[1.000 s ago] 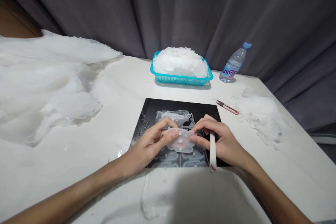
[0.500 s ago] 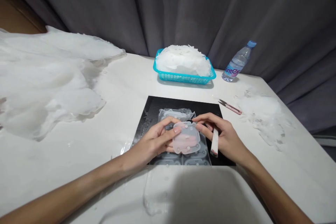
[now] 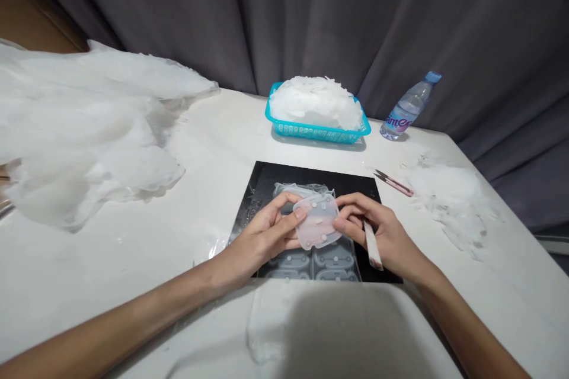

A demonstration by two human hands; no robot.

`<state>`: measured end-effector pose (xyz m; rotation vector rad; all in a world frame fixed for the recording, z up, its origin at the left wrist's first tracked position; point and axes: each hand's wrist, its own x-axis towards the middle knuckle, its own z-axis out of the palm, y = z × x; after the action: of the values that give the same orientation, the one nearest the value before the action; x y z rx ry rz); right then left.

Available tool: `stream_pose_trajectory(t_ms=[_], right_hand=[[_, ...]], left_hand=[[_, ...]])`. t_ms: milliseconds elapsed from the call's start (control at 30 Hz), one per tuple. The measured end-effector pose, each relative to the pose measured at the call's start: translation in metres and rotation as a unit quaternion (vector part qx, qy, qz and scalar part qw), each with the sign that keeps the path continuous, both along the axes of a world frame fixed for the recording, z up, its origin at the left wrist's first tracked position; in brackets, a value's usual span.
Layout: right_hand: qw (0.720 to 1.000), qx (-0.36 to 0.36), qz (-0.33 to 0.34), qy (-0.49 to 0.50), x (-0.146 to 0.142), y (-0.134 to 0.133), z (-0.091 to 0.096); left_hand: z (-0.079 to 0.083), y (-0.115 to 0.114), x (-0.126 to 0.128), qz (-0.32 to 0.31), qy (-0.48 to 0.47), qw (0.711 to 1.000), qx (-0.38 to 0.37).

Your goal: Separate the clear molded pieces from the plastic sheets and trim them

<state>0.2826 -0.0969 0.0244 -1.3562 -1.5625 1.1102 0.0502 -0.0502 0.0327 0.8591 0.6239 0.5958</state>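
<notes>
My left hand [image 3: 275, 225] pinches a translucent, whitish rounded-square piece [image 3: 318, 226] with small round bumps, thumb on top and fingers behind it. My right hand [image 3: 377, 228] is closed round a white stick-like tool [image 3: 372, 244] with reddish marks at its lower end; its working tip is hidden. The thumb and forefinger of that hand meet the piece's right edge. Below both hands, a clear sheet of similar moulded shapes [image 3: 334, 257] lies on a black mat [image 3: 372, 189].
A blue basket [image 3: 320, 131] heaped with white translucent pieces stands at the back. Right of it are a water bottle [image 3: 409, 109], thread snips [image 3: 393, 183] and a pile of clear scraps [image 3: 453, 198]. A large heap of translucent sheets [image 3: 98, 124] covers the table's left side.
The piece has turned and tilted slightly in my fingers. My right fingers have moved down along its right edge, and the white tool leans more. The whole view has shifted slightly.
</notes>
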Motion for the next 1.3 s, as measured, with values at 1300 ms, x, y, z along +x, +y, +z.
stream_pose_trajectory(t_ms=[1300], right_hand=[[0.894, 0.18, -0.208, -0.354, 0.094, 0.033, -0.036]], left_hand=[[-0.005, 0.004, -0.004, 0.014, 0.077, 0.987, 0.139]])
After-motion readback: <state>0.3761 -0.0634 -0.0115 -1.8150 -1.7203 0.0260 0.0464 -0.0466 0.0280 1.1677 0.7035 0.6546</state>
